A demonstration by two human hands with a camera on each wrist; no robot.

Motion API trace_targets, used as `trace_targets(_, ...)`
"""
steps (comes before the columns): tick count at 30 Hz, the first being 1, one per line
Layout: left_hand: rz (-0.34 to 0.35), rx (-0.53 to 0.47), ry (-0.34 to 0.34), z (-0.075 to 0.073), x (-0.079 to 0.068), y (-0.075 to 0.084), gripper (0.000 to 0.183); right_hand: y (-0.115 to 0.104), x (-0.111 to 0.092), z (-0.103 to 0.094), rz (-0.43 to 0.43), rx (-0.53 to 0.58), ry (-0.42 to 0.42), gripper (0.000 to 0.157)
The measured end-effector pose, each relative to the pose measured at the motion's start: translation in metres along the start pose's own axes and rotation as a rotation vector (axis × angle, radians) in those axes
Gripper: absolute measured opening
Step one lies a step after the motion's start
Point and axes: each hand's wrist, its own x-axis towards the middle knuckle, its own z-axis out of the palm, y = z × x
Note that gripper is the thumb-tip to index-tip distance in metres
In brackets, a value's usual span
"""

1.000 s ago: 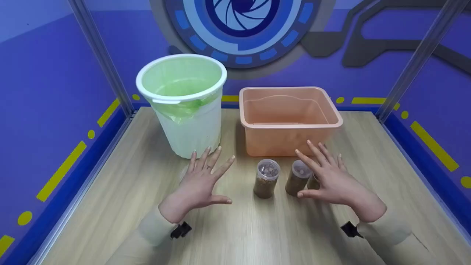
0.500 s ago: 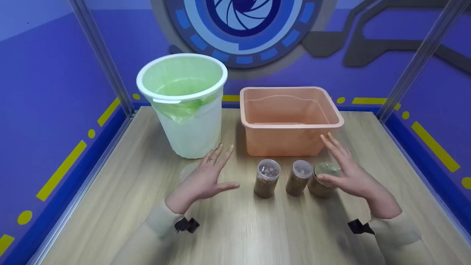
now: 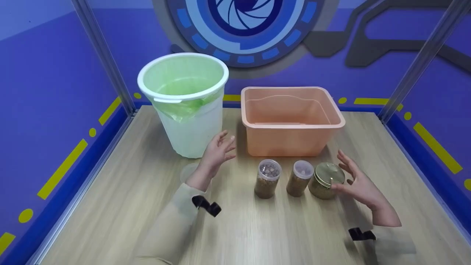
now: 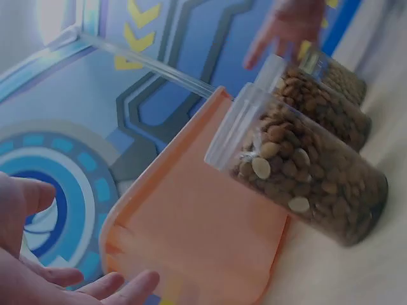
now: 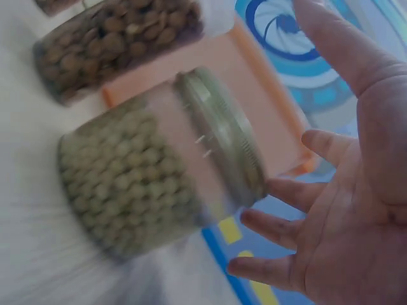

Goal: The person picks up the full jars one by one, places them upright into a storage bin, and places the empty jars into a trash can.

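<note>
My right hand (image 3: 362, 187) is at the right side of a jar with a gold-coloured lid (image 3: 330, 175), thumb and fingers spread around the lid. In the right wrist view this jar holds pale round pellets (image 5: 133, 184), and the fingertips are very near the lid; contact is unclear. To its left stand two upright clear jars, a middle jar (image 3: 300, 180) and a left jar (image 3: 266, 182), both with clear lids and brown nut-like pieces (image 4: 305, 171). My left hand (image 3: 215, 156) hovers before the white bin with fingers loosely bent and holds nothing.
A white bin (image 3: 191, 129) with a green liner (image 3: 184, 110) stands at the back left. An orange rectangular tub (image 3: 290, 141) sits behind the jars. A translucent round object (image 3: 188, 171) lies partly hidden behind my left forearm. Blue walls (image 3: 48, 92) enclose the wooden table (image 3: 239, 235).
My right hand has moved right, from over the jars to beside the gold-lidded jar, uncovering it. My left hand has moved right and turned, its spread fingers now loosely bent.
</note>
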Motion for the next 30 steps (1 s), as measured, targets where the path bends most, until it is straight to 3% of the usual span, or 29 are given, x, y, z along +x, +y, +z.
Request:
trace_targets(6,-0.097,-0.33,0.061,0.011,0.025,0.01,0.061,0.016,-0.001,0.009,0.002,0.009,-0.004,0.115)
trace_targets(11,-0.133,-0.434,0.081,0.024,0.043,0.017,0.057,0.023,0.0,0.016,0.021,-0.017,0.009,0.113)
trace_targets(17,-0.189,-0.552,0.128,0.039,0.06,0.023,0.04,0.024,0.002,0.02,0.079,0.013,0.033,0.108)
trace_targets(23,-0.219,-0.592,0.182,0.044,0.071,0.027,0.036,0.025,0.002,0.021,0.09,0.029,0.042,0.101)
trace_targets(30,-0.224,-0.502,0.177,0.046,0.082,0.027,0.049,0.027,0.002,0.022,0.093,0.014,0.053,0.101)
